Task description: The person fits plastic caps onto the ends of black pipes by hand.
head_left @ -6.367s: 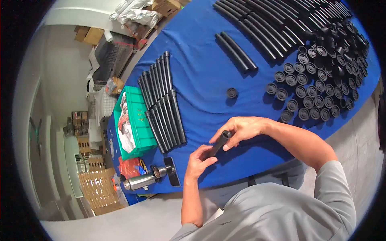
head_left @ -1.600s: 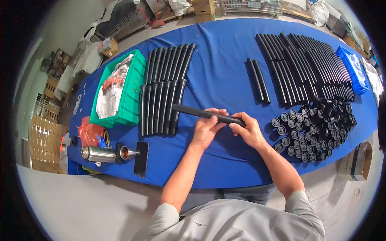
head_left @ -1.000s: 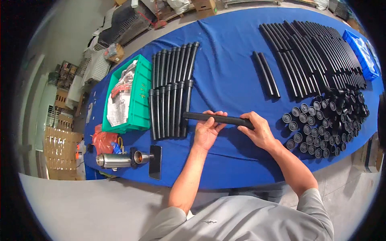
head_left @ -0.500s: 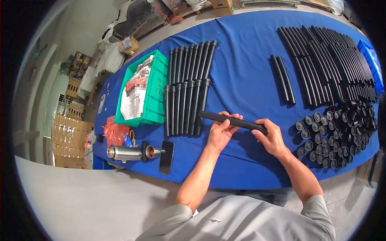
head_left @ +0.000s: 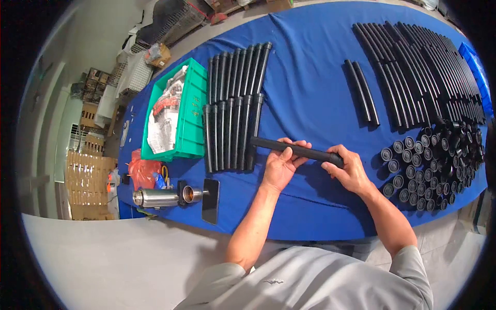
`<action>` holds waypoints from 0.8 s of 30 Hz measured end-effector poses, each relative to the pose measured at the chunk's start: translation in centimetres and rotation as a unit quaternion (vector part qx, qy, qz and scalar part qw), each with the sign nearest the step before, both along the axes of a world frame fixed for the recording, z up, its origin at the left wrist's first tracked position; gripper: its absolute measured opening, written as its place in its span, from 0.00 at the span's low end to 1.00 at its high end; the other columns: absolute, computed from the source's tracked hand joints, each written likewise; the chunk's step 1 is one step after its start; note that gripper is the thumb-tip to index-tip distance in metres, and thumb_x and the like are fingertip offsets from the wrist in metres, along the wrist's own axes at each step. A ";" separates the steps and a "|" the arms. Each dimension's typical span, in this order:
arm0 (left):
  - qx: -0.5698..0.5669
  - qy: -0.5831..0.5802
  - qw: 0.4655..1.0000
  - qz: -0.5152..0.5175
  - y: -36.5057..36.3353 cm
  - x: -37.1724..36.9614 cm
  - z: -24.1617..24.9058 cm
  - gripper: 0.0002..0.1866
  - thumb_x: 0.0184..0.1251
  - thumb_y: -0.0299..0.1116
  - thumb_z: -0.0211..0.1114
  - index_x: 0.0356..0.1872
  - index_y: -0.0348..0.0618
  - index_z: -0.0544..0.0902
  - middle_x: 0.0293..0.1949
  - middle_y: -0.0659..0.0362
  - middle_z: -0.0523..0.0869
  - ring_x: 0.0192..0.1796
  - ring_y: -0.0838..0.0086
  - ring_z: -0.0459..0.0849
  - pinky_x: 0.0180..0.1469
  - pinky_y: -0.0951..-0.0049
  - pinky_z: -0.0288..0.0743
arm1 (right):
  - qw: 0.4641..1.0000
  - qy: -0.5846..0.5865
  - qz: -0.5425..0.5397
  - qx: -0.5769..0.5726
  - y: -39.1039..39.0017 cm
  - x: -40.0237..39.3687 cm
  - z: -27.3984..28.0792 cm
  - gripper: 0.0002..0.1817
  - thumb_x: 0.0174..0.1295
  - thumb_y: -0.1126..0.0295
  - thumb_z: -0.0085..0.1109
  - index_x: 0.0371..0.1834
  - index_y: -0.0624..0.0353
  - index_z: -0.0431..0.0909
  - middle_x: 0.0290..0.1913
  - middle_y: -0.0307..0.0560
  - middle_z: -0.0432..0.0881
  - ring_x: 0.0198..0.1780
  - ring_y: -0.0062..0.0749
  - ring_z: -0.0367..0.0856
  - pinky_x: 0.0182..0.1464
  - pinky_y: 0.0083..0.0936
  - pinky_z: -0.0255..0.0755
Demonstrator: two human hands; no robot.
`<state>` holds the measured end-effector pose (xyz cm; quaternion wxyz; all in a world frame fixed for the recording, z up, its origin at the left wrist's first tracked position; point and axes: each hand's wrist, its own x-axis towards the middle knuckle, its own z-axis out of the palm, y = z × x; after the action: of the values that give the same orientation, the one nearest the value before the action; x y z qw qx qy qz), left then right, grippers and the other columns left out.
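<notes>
A black plastic tube (head_left: 316, 154) is held nearly level above the blue cloth, its left end bare and its right end wider, like a cap. My left hand (head_left: 279, 168) supports the tube from below near the middle, with the thumb across it and the fingertips up behind. My right hand (head_left: 350, 171) is closed round the wider right end, covering part of it. Just left of the tube lie two rows of capped black tubes (head_left: 235, 108). To the right of my right hand is a pile of round black caps (head_left: 418, 170).
Many plain tubes (head_left: 408, 77) lie at the far right, with two separate tubes (head_left: 361, 93) beside them. A green crate (head_left: 194, 113) holding newspaper stands left. Near the front edge are a phone (head_left: 210, 201), a steel flask (head_left: 157, 198) and a red plastic bag (head_left: 142, 169).
The view has shifted slightly, so the table contents appear a little higher. My right fingers have closed further round the tube's wider end; my left hand keeps its hold.
</notes>
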<state>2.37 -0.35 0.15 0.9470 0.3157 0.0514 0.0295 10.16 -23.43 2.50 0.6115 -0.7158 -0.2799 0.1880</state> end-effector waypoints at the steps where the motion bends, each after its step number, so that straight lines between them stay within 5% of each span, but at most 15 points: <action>1: 0.003 -0.007 1.000 0.002 -0.2 -0.2 0.0 0.12 0.75 0.29 0.66 0.56 0.46 0.79 0.60 0.45 0.85 0.69 0.49 0.79 0.67 0.47 0.82 | 1.000 0.010 0.009 -0.001 -0.1 -0.1 0.1 0.20 0.65 0.64 0.71 0.51 0.66 0.77 0.28 0.48 0.81 0.26 0.31 0.83 0.30 0.30 0.73; 8: 0.012 0.004 1.000 0.018 -0.7 -0.3 0.5 0.13 0.76 0.30 0.65 0.57 0.48 0.79 0.60 0.44 0.85 0.68 0.49 0.81 0.65 0.49 0.84 | 0.999 -0.008 -0.012 -0.030 0.1 -0.4 0.2 0.21 0.64 0.65 0.72 0.53 0.64 0.76 0.31 0.51 0.80 0.31 0.36 0.83 0.35 0.35 0.74; 11: 0.019 -0.008 1.000 0.013 -0.6 0.1 0.3 0.13 0.74 0.29 0.66 0.57 0.47 0.78 0.61 0.44 0.84 0.68 0.48 0.81 0.65 0.51 0.84 | 0.980 -0.192 -0.043 -0.012 0.3 -0.5 0.4 0.19 0.64 0.67 0.72 0.53 0.64 0.77 0.35 0.53 0.80 0.36 0.37 0.83 0.38 0.36 0.74; 15: 0.016 -0.028 0.999 0.006 -0.3 0.0 -0.2 0.14 0.74 0.28 0.67 0.57 0.46 0.78 0.61 0.44 0.84 0.67 0.48 0.81 0.65 0.51 0.84 | 0.996 -0.084 -0.012 -0.024 0.0 -0.5 1.6 0.17 0.67 0.68 0.70 0.53 0.65 0.77 0.36 0.51 0.80 0.39 0.37 0.83 0.41 0.37 0.76; 17: 0.008 -0.017 1.000 0.004 -0.3 -0.1 -0.1 0.14 0.73 0.28 0.68 0.56 0.45 0.79 0.60 0.44 0.84 0.67 0.48 0.81 0.65 0.51 0.84 | 0.995 0.095 -0.010 -0.007 0.2 -0.6 1.6 0.18 0.67 0.67 0.70 0.53 0.65 0.77 0.36 0.50 0.80 0.39 0.37 0.83 0.42 0.38 0.75; 21: 0.021 0.001 1.000 0.003 -0.2 0.3 0.0 0.14 0.72 0.29 0.69 0.55 0.46 0.80 0.60 0.44 0.85 0.67 0.48 0.81 0.67 0.50 0.83 | 0.969 -0.241 -0.055 -0.006 0.4 -0.3 0.4 0.18 0.66 0.67 0.71 0.51 0.65 0.78 0.34 0.49 0.81 0.33 0.33 0.84 0.36 0.31 0.76; 24: 0.011 -0.012 1.000 0.001 -0.3 0.2 -0.7 0.14 0.72 0.30 0.70 0.55 0.46 0.80 0.60 0.45 0.85 0.67 0.49 0.81 0.67 0.51 0.82 | 0.996 -0.081 -0.021 -0.025 0.1 -0.4 0.9 0.17 0.65 0.69 0.71 0.51 0.64 0.78 0.35 0.51 0.80 0.34 0.38 0.83 0.37 0.33 0.75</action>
<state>2.57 -0.61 -0.57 0.9440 0.3256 0.0403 0.0343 9.75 -23.35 3.38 0.5723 -0.7498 -0.3083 0.1233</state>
